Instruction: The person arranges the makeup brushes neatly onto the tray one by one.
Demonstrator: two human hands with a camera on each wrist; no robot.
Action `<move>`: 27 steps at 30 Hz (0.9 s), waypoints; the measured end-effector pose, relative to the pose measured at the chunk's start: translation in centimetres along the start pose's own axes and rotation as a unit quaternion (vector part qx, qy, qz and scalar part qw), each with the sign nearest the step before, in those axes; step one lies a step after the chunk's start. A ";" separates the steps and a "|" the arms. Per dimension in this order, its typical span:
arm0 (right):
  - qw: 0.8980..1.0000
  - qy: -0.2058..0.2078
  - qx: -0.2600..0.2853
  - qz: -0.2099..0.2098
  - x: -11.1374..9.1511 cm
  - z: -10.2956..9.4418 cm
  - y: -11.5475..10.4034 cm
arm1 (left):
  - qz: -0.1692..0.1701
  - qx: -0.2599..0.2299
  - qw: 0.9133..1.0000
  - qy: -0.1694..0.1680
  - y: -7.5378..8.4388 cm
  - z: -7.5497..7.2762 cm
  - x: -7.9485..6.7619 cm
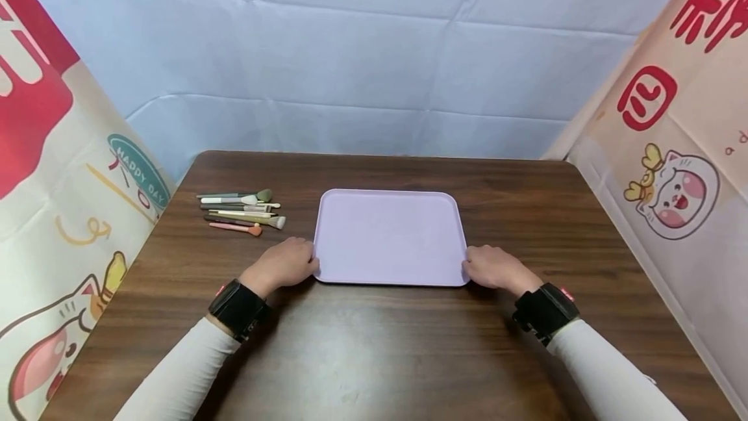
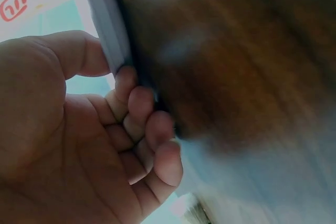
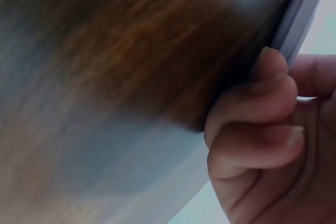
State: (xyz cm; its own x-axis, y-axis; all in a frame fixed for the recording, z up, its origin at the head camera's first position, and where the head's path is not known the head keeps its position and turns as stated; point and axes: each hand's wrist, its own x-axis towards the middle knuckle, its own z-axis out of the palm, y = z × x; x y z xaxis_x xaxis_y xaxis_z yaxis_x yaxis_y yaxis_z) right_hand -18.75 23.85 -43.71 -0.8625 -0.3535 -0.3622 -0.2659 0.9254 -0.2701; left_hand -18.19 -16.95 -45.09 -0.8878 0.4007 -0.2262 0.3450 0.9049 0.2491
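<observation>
A lilac rectangular tray (image 1: 390, 237) with rounded corners lies at the middle of the table, nothing on it. My left hand (image 1: 290, 261) grips its left edge near the front corner. In the left wrist view the thumb is on one side of the tray's rim (image 2: 109, 24) and the curled fingertips (image 2: 140, 103) are at the other. At the opposite edge, also near the front corner, my right hand (image 1: 493, 267) holds the tray. The right wrist view has its fingers (image 3: 252, 103) curled at the rim (image 3: 302, 19).
Left of the tray, several makeup brushes (image 1: 239, 208) lie in a loose row on the brown wooden table (image 1: 362, 349). A pale blue cloth (image 1: 350, 63) hangs behind the table, and printed cloths (image 1: 672, 167) hang at both sides.
</observation>
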 end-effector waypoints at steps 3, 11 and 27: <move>1.000 0.008 0.001 0.002 -0.1 0.0 0.1 | 0.003 0.005 1.000 0.004 0.1 -0.1 -0.1; 1.000 0.008 0.010 0.006 0.0 0.3 0.3 | -0.011 -0.014 1.000 0.016 -0.8 -1.2 -0.9; 1.000 0.015 0.011 -0.008 -0.1 0.3 0.5 | -0.026 0.018 0.994 0.103 -8.5 -5.1 -3.4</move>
State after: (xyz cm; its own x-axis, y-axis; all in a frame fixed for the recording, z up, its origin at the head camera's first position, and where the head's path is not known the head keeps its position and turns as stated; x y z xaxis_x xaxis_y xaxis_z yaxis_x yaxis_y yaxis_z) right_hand -18.70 24.26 -44.06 -0.8707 -0.3642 -0.3305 -0.2711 0.9161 -0.2954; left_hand -19.65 -26.69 -41.66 -0.9471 0.3184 -0.0398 0.3039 0.9299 0.2073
